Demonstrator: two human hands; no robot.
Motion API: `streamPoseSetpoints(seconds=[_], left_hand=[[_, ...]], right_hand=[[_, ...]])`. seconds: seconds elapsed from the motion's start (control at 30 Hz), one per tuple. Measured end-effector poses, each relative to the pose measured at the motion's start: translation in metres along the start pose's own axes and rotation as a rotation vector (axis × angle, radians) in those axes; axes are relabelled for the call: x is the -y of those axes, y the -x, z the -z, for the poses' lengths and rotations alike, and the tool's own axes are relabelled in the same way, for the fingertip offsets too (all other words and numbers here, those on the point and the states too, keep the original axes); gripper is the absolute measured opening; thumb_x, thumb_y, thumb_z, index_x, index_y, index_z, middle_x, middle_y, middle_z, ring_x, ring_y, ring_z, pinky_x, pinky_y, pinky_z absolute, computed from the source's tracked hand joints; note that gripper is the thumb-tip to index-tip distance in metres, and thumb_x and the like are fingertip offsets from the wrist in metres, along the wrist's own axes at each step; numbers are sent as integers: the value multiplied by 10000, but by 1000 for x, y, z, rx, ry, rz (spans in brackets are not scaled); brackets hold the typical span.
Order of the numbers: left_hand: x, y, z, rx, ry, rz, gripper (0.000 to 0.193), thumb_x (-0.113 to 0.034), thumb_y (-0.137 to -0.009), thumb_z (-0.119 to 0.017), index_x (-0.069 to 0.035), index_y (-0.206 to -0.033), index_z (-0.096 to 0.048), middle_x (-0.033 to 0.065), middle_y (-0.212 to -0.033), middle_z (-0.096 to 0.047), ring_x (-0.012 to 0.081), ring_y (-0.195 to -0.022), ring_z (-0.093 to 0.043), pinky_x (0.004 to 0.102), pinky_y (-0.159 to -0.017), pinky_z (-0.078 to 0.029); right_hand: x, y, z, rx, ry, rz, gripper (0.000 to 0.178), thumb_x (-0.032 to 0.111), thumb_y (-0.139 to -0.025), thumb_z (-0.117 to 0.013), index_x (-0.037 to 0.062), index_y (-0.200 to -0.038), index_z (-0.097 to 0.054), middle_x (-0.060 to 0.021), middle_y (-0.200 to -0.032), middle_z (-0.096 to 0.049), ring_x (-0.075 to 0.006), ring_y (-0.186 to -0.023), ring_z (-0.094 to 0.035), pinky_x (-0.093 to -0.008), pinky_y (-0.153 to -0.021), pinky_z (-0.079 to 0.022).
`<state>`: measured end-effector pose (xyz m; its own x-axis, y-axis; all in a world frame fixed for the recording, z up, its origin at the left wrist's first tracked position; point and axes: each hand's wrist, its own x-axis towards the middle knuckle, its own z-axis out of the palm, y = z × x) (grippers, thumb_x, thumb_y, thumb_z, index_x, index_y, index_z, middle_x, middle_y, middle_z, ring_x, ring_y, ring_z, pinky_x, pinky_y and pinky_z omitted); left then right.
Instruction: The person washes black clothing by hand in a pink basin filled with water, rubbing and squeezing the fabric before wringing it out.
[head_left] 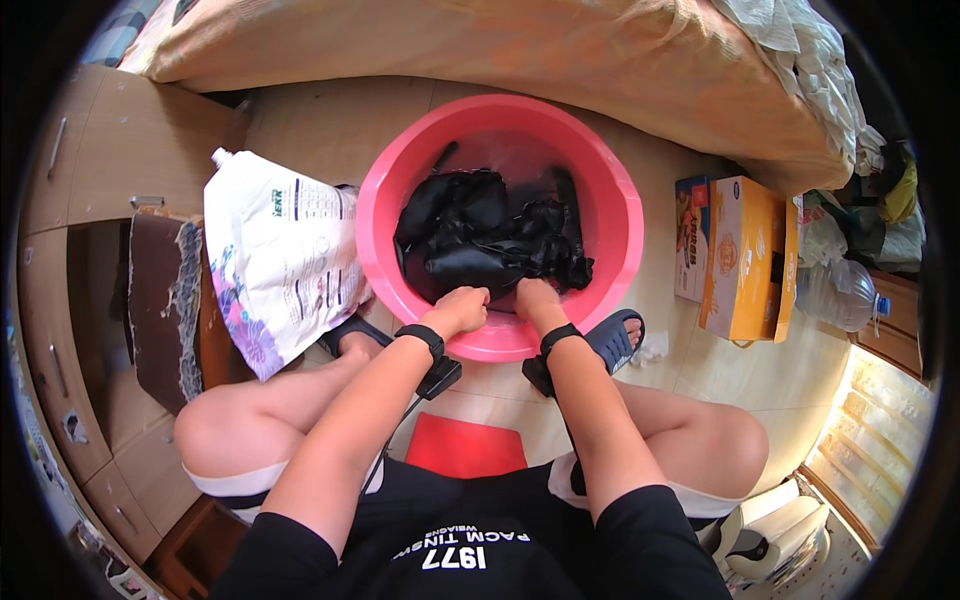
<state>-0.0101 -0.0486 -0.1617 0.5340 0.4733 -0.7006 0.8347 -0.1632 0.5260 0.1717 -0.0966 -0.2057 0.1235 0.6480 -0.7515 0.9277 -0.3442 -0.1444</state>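
A heap of black cloth (470, 262) is held in a pink tub (626, 210), which is set on the floor (690, 365) between the person's feet. The left hand (462, 309) is placed over the near rim, and its fingers are curled inward at the cloth's near edge. The right hand (538, 299) is placed just beside it, with its fingers likewise bent; whether cloth is pinched by either hand cannot be told, as the fingertips are hidden. Dark bands (420, 338) are worn on both wrists. A large white pouch (285, 235) with purple print is stood at the tub's left. To the right, well apart from the tub, an orange box (738, 255) is placed, and beyond it a clear plastic bottle (838, 295) with a blue cap is seen
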Motion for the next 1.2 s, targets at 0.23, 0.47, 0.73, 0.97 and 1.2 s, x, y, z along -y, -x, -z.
streamPoseSetpoints(seconds=[0.23, 0.47, 0.73, 0.97, 1.2], left_hand=[[12, -62, -4, 158, -57, 157, 358, -221, -940, -563, 1, -1172, -722, 267, -1267, -649, 412, -1191, -632, 466, -1033, -497], [22, -87, -23, 235, -163, 117, 342, -197, -940, -551, -15, -1164, -734, 253, -1252, -663, 396, -1185, -643, 459, -1026, -503], [18, -86, -21, 145, -61, 165, 389, -211, -938, -540, -39, -1248, -700, 250, -1322, -633, 402, -1217, -625, 464, -1049, -495], [-13, -55, 37, -519, -1, 36, 342, -280, -917, -563, -42, -1101, -727, 264, -1071, -709, 432, -994, -691, 530, -872, -558], [11, -47, 77, -380, -266, 63, 281, -263, -884, -635, -70, -1068, -724, 220, -995, -734, 382, -962, -714, 490, -859, -566]], right_hand=[[1, -20, 11, 155, -47, 9, 345, 227, -899, -580, 51, -1148, -742, -194, -1223, -710, -358, -1151, -681, -462, -1005, -510], [-12, -37, 5, 113, -63, -5, 365, 267, -905, -577, 71, -1155, -755, -203, -1214, -711, -353, -1154, -679, -429, -1022, -505], [-7, -43, 2, 55, -428, 100, 521, 450, -862, -677, 11, -1136, -741, -285, -1180, -685, -424, -1135, -658, -466, -993, -518], [14, -29, 59, -495, -434, 201, 390, 344, -969, -597, -12, -1096, -695, -271, -1055, -691, -460, -1008, -658, -529, -886, -536], [4, -34, 68, -413, -10, 312, 495, 355, -911, -688, 72, -1308, -603, -200, -1203, -653, -382, -1144, -613, -489, -964, -502]])
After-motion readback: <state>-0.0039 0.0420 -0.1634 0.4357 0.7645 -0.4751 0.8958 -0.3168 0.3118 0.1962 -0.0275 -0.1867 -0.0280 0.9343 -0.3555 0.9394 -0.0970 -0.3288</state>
